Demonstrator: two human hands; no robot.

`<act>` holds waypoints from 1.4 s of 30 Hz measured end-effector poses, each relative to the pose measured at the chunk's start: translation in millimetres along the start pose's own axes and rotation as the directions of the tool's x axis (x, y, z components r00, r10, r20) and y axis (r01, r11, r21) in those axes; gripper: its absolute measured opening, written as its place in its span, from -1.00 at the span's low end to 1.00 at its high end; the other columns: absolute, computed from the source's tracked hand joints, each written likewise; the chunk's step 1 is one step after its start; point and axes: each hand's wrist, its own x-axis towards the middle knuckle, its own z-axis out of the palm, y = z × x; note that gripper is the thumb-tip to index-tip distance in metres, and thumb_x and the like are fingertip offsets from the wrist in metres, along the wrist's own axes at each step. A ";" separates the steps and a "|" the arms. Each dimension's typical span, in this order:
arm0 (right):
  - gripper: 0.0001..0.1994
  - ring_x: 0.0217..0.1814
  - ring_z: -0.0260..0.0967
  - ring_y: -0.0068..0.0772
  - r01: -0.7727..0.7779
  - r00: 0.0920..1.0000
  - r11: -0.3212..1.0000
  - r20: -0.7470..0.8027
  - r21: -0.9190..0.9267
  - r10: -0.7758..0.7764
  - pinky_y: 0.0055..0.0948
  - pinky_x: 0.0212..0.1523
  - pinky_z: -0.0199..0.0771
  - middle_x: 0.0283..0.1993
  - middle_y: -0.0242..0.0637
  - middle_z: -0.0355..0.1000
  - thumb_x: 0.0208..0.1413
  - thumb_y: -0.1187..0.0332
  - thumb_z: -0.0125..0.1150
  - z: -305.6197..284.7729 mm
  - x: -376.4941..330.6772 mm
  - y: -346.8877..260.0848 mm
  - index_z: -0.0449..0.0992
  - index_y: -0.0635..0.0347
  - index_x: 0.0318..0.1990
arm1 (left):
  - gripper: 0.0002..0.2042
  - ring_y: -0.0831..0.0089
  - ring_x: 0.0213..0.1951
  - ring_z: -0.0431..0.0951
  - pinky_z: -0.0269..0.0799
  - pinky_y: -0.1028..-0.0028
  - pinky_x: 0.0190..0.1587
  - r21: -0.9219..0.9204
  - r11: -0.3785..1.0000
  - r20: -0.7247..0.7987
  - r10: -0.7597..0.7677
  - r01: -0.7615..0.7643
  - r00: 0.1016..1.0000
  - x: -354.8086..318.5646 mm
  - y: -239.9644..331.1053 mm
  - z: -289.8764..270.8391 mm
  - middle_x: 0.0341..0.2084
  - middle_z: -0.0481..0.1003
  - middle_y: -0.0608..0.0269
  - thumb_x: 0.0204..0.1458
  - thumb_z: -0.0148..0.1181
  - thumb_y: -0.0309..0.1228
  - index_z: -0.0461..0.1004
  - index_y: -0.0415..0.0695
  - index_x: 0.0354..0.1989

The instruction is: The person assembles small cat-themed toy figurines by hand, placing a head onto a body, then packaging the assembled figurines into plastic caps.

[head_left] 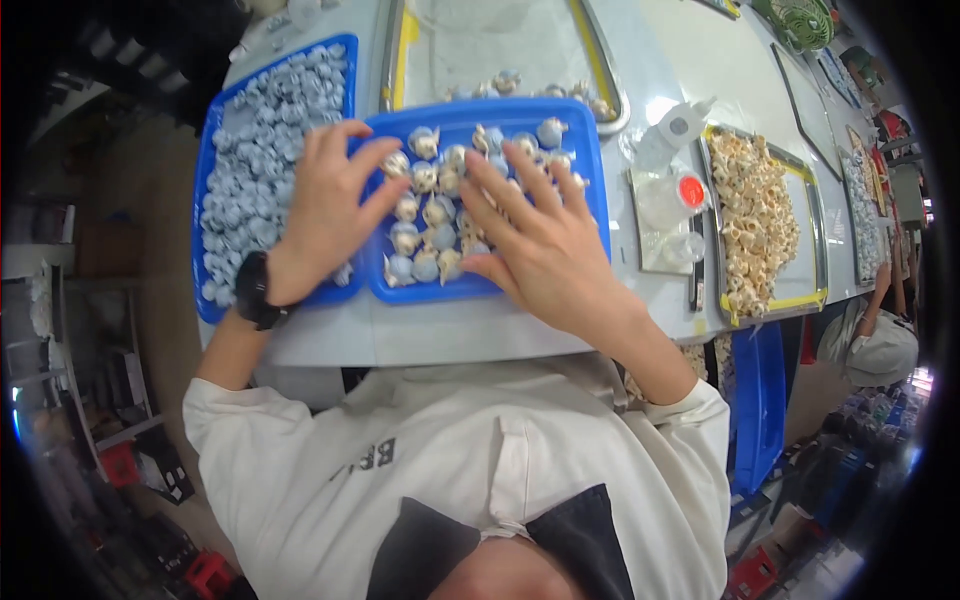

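Left grip [330, 205] is half curled, thumb and forefinger parted around a figure [397, 163]; whether it is pinched can't be told. Right grip [550, 250] is spread wide over other figures [424, 143] in the blue tray [420, 294], no hold seen. Probably light, stiff, slightly slippery; best taken by the rounded sides, thin bits spared.

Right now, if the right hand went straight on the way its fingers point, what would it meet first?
Likely the blue-and-cream pieces just ahead of the right hand, in the tray; depth is unclear, so it may already touch some.
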 end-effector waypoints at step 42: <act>-0.52 0.18 0.06 -0.10 -0.070 0.997 0.994 -0.024 0.088 0.072 -0.12 0.13 0.03 0.06 -0.20 0.25 -0.08 0.05 0.14 19.8 -0.3 34.7 0.37 0.19 -0.06 | -0.02 0.02 0.18 0.01 -0.15 0.04 0.16 -0.196 0.958 0.332 0.266 -0.210 0.905 -3.9 24.1 15.2 0.12 0.04 -0.07 -0.43 0.25 0.17 0.05 -0.22 0.16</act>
